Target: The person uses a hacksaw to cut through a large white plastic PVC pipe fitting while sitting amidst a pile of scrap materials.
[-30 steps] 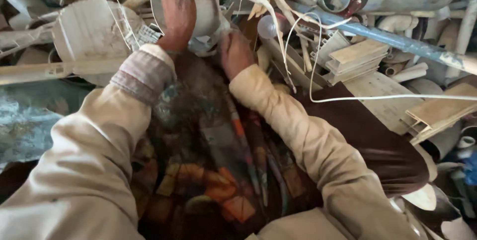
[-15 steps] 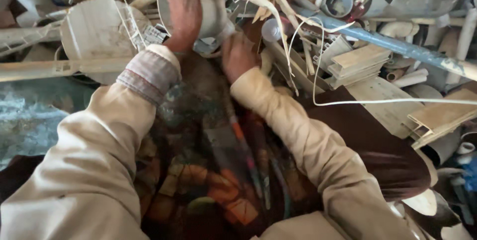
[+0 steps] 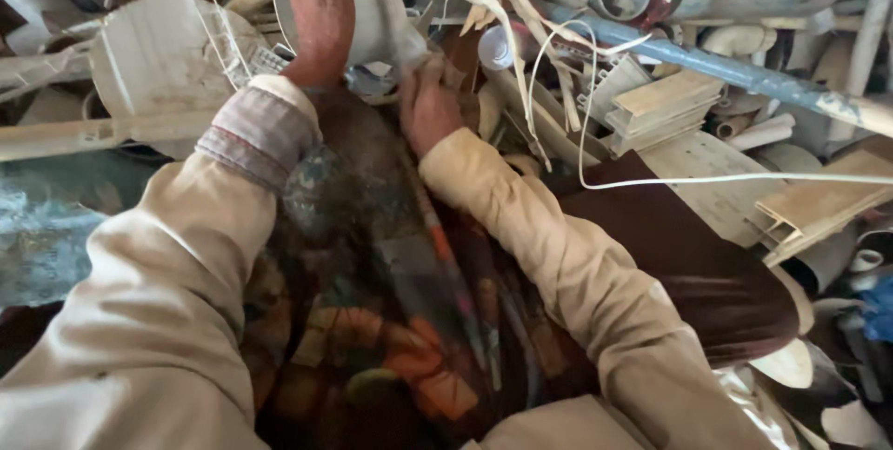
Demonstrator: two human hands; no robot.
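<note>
Hands worked at a scrap heap's near edge. Left hand (image 3: 319, 13) lay over a wide grey pipe piece (image 3: 377, 8), fingers wrapped on its rim. Right hand (image 3: 430, 106) gripped the piece's lower end, fingers curled. White wire (image 3: 586, 147) and blue pipe (image 3: 735, 73) lay to the right.

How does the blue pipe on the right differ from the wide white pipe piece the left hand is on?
The blue pipe is long, slim and lies in the scrap, untouched; the white pipe piece is short, wide and gripped by the left hand, with the right hand at its lower edge. Both look dusty.
</note>
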